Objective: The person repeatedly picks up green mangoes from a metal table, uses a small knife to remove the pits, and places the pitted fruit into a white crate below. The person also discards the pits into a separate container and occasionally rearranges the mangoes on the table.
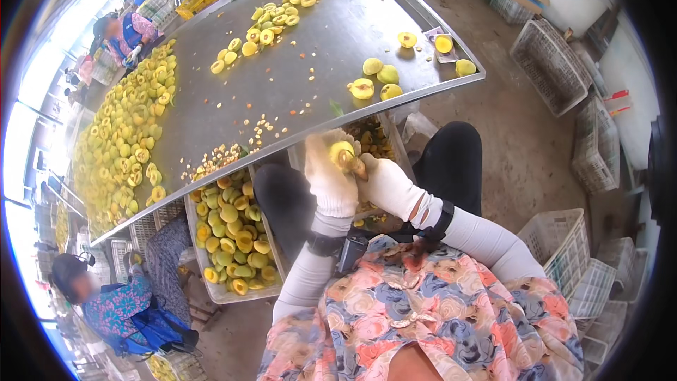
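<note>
My left hand [329,169], in a whitish knit glove, grips a yellow-green peach [341,152] just off the table's front edge. Its cut face with brown flesh around the middle is turned towards my right hand [389,182]. That hand, gloved too, is closed around a small brown pitting tool [360,169], whose tip meets the fruit; fingers hide most of the tool. Beneath both hands, between my knees, is a crate [394,140] with dark scraps and fruit bits. Several peaches [389,74], some cut, lie on the metal table [275,95] ahead.
Peach halves are heaped [127,137] at the table's left, with scattered pits [222,156] along its raised rim. A crate of halves [238,243] stands by my left knee. One co-worker [113,301] sits at left, another [124,37] beyond. Plastic crates [552,66] line the right.
</note>
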{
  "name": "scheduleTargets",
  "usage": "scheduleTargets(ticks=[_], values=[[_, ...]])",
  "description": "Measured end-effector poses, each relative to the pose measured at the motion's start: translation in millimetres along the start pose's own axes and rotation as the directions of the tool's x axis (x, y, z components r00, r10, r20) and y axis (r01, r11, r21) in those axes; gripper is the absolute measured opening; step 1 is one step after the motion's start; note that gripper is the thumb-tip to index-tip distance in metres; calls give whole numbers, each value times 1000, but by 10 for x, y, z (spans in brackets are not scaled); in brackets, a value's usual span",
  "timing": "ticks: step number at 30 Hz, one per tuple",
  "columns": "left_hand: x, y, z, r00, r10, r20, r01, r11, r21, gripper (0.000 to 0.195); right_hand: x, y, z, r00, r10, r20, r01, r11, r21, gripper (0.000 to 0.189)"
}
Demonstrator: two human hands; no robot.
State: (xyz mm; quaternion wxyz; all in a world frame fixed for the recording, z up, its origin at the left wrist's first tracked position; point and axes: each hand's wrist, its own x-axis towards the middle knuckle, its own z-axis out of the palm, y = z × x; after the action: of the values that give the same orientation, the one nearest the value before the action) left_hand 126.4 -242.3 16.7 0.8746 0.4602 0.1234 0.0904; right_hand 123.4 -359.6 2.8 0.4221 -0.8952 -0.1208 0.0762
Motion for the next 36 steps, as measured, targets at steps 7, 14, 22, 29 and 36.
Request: scheduleTargets(ticks=[7, 14, 22, 29, 36], values=[[-5, -4, 33, 996, 93, -17, -88, 977, 193, 48, -3, 17, -97, 957, -282, 65, 286, 954, -84, 30], [73, -113, -40, 991, 129, -21, -125, 982, 139, 49, 9, -146, -256, 950, -179, 254, 216, 968, -126, 49], [12, -125, -69, 998, 50, -30, -44, 984, 175, 17, -32, -38, -206, 861, -488, 142, 508, 835, -211, 19], [-16, -174, -30, 980, -80, -183, 83, 997, 10, 39, -18, 125, 9, 977, 49, 209, -50, 999, 1, 26], [30, -271, -108, 976, -108, -187, 110, 994, 2, 43, 1, 302, 146, 974, -25, 224, 42, 997, -70, 26]])
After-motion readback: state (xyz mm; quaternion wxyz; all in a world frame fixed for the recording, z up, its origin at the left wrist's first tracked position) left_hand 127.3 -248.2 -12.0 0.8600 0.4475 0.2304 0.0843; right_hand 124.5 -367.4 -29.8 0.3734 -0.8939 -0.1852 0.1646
